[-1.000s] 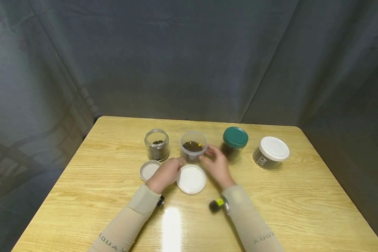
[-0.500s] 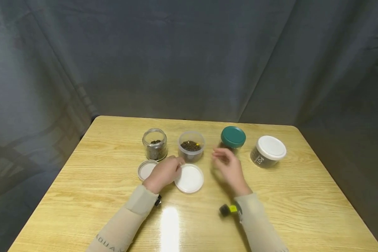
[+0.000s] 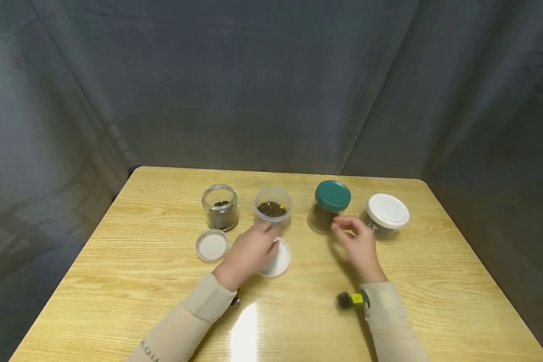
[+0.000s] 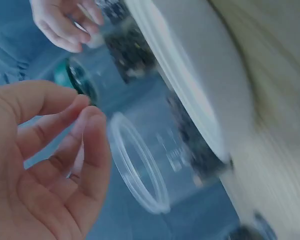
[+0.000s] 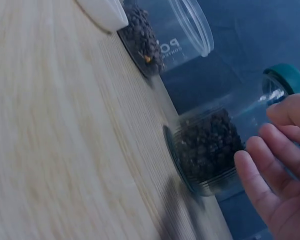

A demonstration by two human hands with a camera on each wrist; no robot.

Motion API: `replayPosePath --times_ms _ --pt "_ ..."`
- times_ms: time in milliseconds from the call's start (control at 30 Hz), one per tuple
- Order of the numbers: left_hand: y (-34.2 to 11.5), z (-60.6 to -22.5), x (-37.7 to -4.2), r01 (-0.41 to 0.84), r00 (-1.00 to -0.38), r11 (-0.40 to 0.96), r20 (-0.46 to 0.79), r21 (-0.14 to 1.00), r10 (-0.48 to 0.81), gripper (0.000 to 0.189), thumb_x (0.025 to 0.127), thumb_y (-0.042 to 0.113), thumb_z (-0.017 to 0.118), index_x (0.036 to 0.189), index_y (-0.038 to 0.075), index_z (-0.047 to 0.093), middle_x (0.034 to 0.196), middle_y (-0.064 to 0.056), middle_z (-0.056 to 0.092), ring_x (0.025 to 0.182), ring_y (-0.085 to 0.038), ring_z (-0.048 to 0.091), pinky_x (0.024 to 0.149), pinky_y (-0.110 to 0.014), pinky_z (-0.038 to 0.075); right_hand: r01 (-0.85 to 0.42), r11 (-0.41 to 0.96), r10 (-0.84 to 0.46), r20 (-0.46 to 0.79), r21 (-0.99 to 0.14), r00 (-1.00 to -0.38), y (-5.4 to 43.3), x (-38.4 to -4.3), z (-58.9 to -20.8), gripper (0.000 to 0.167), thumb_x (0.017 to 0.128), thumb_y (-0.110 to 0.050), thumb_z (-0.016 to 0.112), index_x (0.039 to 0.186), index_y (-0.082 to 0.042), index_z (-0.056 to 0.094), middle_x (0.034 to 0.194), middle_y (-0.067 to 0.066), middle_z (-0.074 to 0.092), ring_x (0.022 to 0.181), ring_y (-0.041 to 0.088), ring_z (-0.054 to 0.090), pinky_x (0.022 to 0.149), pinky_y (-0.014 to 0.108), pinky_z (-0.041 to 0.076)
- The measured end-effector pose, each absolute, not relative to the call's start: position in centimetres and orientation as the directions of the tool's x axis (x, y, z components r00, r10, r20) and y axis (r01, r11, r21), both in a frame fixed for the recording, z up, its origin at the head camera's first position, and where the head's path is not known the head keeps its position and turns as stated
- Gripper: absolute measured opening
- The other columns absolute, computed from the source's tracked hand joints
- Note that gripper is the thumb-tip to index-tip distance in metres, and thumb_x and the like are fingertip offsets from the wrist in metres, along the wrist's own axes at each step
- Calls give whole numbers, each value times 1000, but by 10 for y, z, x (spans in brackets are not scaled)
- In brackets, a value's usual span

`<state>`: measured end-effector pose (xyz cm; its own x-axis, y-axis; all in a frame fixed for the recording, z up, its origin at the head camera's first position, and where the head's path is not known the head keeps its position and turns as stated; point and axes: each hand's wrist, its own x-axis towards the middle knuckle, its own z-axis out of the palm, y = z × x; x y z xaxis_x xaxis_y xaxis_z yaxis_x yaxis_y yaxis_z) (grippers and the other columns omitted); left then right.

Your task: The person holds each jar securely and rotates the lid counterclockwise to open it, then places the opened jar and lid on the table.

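Note:
My left hand hovers over the edge of a white lid, in front of an uncovered clear plastic tub of dark brown pellets. In the left wrist view its fingers are loosely bent and hold nothing. To the right, my right hand is beside a clear jar with a green lid. In the right wrist view, dark pellets fill that jar's lower part. The right fingers are bent close to the jar's side; whether they touch it I cannot tell.
At the left stands an uncovered glass jar of dark pellets, its round lid lying in front. A dark pot with a white lid stands behind the right hand. The wooden table ends at a grey curtain.
My right hand has let go of the plastic tub and moved right to the green-lidded jar. My left hand has shifted slightly right, over the white lid.

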<state>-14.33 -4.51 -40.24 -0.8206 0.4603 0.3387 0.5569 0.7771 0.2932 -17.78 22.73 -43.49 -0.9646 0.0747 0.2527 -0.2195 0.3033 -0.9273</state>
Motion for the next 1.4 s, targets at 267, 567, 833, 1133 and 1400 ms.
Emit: replayPosePath --times_ms 267,567,833,1133,1400 --pt "-2 -397 -150 529 -841 591 279 609 465 36 101 11 58 136 4 58 130 -12 59 112 -22 63 95 -32 56 -232 231 149 270 -945 -951 236 -184 -438 39 91 7 68 127 6 53 115 17 59 96 9 60 83 15 56" --pt "41 -406 -172 314 -928 488 156 814 338 86 94 12 68 160 0 14 159 -28 24 144 -39 36 118 -46 36 -163 177 143 190 -971 -971 233 -197 -444 51 100 -3 60 147 -1 39 141 11 48 123 15 50 102 18 48" --pt "62 -412 -195 203 -960 406 100 891 260 87 94 9 66 159 -4 10 159 -34 19 141 -46 37 118 -51 35 -140 156 128 161 -978 -979 230 -200 -443 56 101 -2 57 152 0 34 148 16 46 132 23 46 116 33 41" --pt "69 -422 -216 214 -968 348 151 913 198 78 95 10 67 157 -3 22 157 -30 29 143 -42 37 120 -50 32 -113 73 123 121 -991 -985 231 -201 -444 55 103 -5 56 152 -2 33 148 15 47 127 15 50 106 21 47" --pt "68 -417 -220 226 -968 324 173 919 184 69 94 10 71 151 -4 36 147 -25 47 128 -35 54 106 -41 51 -145 80 137 155 -986 -978 235 -203 -449 50 101 -2 57 148 -1 41 142 14 52 122 12 54 103 18 49"
